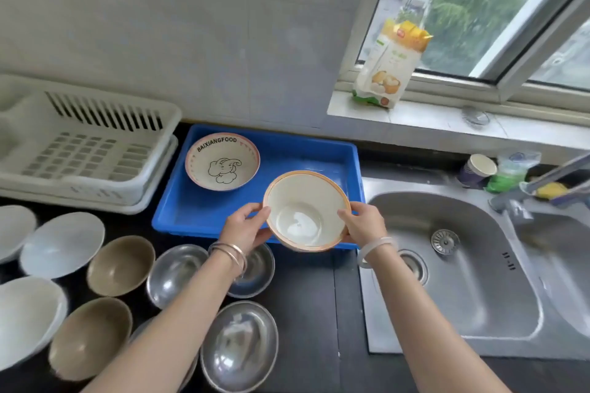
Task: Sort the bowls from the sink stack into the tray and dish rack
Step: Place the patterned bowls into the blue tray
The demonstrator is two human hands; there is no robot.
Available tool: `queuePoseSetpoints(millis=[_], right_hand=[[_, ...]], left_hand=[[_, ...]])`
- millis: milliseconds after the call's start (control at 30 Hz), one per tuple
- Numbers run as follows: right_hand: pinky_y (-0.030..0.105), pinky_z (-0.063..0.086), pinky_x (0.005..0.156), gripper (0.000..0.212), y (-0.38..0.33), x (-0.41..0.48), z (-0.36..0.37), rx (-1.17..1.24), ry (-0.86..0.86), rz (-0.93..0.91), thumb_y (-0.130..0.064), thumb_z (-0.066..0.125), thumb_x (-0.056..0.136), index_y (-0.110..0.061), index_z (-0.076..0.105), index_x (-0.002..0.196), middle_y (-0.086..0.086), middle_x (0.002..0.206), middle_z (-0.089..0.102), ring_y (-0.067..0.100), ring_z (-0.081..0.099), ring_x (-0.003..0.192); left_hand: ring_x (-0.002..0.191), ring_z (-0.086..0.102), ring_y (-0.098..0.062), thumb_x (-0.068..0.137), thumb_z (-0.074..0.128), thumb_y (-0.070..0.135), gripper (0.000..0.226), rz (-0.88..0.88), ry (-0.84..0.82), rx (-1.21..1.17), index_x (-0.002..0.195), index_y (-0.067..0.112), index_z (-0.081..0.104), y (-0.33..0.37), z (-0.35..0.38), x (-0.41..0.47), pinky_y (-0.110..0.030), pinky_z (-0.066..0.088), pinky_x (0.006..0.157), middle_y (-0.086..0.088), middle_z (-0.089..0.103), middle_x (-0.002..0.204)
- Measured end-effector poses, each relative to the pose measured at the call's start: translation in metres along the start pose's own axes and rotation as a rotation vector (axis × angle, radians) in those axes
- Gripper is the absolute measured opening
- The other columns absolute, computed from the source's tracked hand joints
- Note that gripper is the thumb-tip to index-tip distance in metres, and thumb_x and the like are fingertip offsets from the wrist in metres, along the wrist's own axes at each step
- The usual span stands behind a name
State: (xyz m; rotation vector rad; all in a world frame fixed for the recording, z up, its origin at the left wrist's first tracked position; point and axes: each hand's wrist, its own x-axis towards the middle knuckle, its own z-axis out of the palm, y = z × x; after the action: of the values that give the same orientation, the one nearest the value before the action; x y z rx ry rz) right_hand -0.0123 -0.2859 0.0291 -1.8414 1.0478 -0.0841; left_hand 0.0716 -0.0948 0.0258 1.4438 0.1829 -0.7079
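Two bare forearms are reaching up from the bottom edge, the left one crossing over a group of steel bowls [240, 346] that are sitting open side up on the dark counter [306, 313]. To the left of these, two tan bowls [120, 265] and several white bowls [62, 244] are lying on the same counter, close together. The left hand [245, 228], with metal bangles at the wrist, is gripping the left rim of a cream bowl with an orange rim [306, 210], thumb over the edge. The right hand [364, 223], with a pale bracelet at the wrist, is closing on the opposite rim in the same way. Both hands are holding this bowl tilted toward the camera, over the near right corner of the blue tray [319, 153]. To the right, the steel sink [447, 265] is sitting with its basin holding no dishes. Farther back in the tray, at its left end, a bowl printed with an elephant and the word BAIXIANGFOOD [222, 161] is resting upright. Left of the tray, the white dish rack [83, 143] is standing against the tiled wall with nothing in it. On the window sill beyond, a yellow and white food packet [391, 64] is leaning against the window frame
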Motion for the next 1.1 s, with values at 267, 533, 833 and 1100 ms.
queuePoseSetpoints(millis=[267,533,833,1100], right_hand=[[0.036,0.059,0.073,0.022,-0.099,0.057,0.087,-0.122,-0.156,-0.044,-0.006,0.041,0.082,-0.007,0.059,0.069,0.009,0.066,0.058,0.028,0.061,0.066],[0.030,0.048,0.063,0.020,-0.132,0.106,0.150,-0.220,-0.064,-0.087,-0.006,0.043,0.079,-0.011,0.050,0.061,0.005,0.058,0.047,0.023,0.045,0.064],[0.023,0.039,0.055,0.023,-0.118,0.125,0.188,-0.173,-0.019,-0.119,-0.008,0.049,0.081,-0.010,0.071,0.085,0.004,0.071,0.060,0.020,0.050,0.065],[0.034,0.052,0.077,0.022,-0.105,0.132,0.195,-0.090,0.007,-0.102,-0.012,0.052,0.086,-0.012,0.072,0.096,0.009,0.094,0.073,0.028,0.065,0.087]], left_hand=[[0.077,0.060,-0.019,0.089,0.054,0.005,0.022,0.077,0.237,-0.124,0.110,0.003,0.059,0.038,-0.063,0.075,-0.025,0.058,0.061,-0.006,0.060,0.087],[0.092,0.052,-0.026,0.089,0.054,0.003,0.028,0.062,0.340,-0.166,0.116,-0.002,0.057,0.050,-0.091,0.153,-0.038,0.049,0.080,-0.013,0.055,0.102],[0.107,0.058,-0.034,0.088,0.053,0.003,0.030,0.033,0.383,-0.055,0.117,-0.003,0.058,0.034,-0.109,0.195,-0.051,0.045,0.100,-0.020,0.062,0.117],[0.111,0.058,-0.034,0.088,0.052,0.000,0.033,0.043,0.401,-0.057,0.121,0.000,0.058,0.026,-0.107,0.200,-0.047,0.046,0.100,-0.018,0.061,0.123]])
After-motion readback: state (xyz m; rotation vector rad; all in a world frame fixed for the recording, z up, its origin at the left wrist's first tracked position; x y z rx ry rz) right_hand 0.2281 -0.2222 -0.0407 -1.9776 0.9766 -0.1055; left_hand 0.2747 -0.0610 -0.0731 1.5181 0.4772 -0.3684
